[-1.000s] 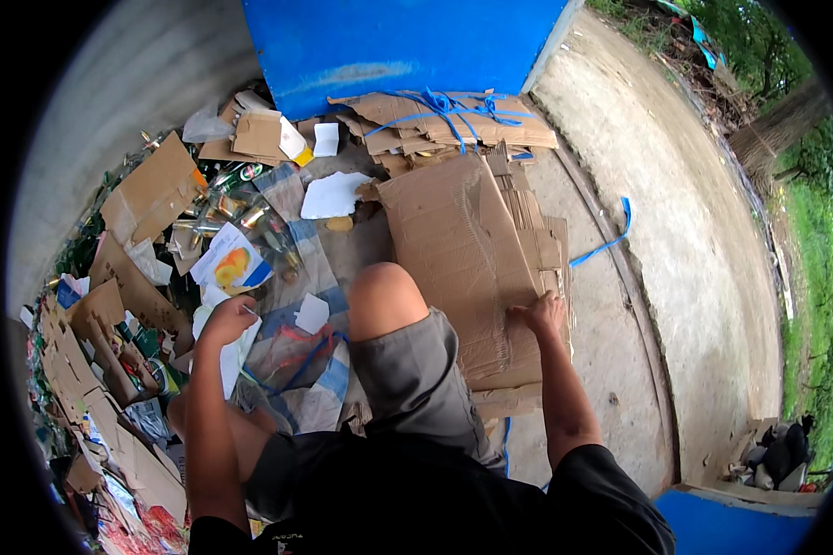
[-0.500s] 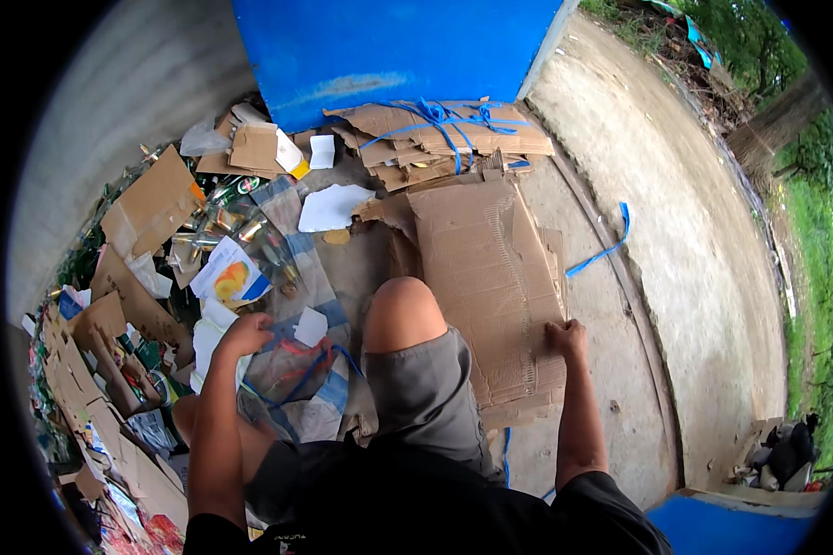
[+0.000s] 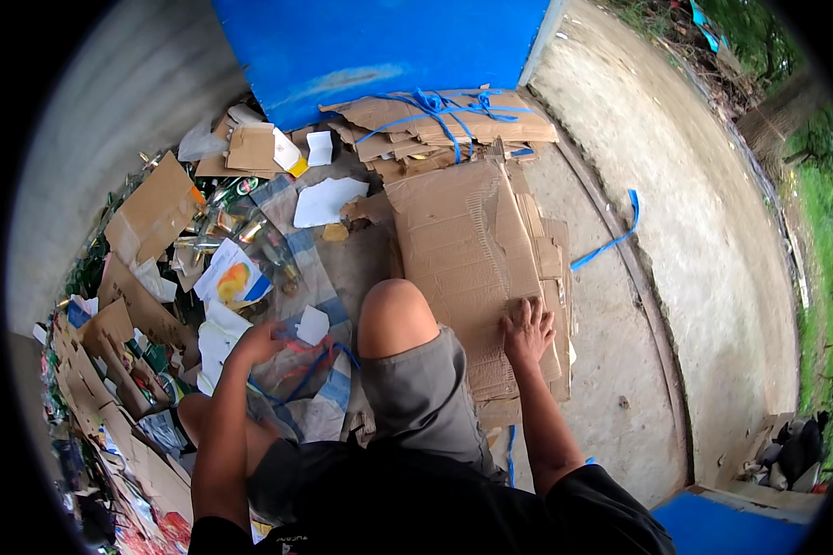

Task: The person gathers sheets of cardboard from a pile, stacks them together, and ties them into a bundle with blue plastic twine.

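A flattened brown cardboard sheet (image 3: 463, 250) lies on top of a stack of flat cardboard on the concrete in front of me. My right hand (image 3: 526, 331) rests flat on its near right part with the fingers spread. My left hand (image 3: 257, 342) is curled at the mouth of a clear plastic bag (image 3: 292, 370) that has red and blue handles, left of my raised knee (image 3: 393, 319). Whether the fingers grip the bag I cannot tell for sure.
A bundle of cardboard tied with blue strap (image 3: 444, 116) lies against a blue bin (image 3: 379, 46) ahead. Loose cardboard pieces, bottles and white papers (image 3: 185, 250) cover the ground at left. A blue strap (image 3: 606, 240) lies on the concrete at right. Another blue bin corner (image 3: 731, 527) is at lower right.
The big cardboard sheet, held tilted up one second ago, now lies flat on the stack. My right hand went from gripping its edge to pressing flat on it.
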A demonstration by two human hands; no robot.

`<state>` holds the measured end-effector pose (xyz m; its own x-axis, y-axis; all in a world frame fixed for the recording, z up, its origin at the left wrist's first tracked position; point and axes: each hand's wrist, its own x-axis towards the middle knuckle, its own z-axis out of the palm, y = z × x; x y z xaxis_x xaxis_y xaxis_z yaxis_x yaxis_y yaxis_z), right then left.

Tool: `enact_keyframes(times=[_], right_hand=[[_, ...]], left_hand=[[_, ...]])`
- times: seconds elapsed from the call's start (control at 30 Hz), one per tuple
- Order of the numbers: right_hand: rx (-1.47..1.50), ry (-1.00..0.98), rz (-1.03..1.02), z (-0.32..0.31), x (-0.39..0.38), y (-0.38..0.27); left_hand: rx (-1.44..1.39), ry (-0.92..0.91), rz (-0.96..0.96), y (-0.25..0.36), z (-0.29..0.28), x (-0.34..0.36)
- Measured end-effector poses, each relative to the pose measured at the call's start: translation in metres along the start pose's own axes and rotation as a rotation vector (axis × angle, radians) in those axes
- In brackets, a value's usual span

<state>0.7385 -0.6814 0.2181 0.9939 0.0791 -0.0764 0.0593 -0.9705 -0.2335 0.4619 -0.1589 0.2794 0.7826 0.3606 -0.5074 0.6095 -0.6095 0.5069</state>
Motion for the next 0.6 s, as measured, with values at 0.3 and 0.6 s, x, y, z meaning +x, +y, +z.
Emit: enact_keyframes(times=[0.3, 0.6], right_hand=[[0.075, 0.046, 0.058, -0.007, -0.002, 0.023], [0.203, 0.101, 0.089, -0.004, -0.006, 0.040]], left_hand=[[-0.092, 0.052, 0.021, 0.065, 0.031, 0.000], [-0.031, 0.057, 0.262, 0.170, -0.003, 0.021]])
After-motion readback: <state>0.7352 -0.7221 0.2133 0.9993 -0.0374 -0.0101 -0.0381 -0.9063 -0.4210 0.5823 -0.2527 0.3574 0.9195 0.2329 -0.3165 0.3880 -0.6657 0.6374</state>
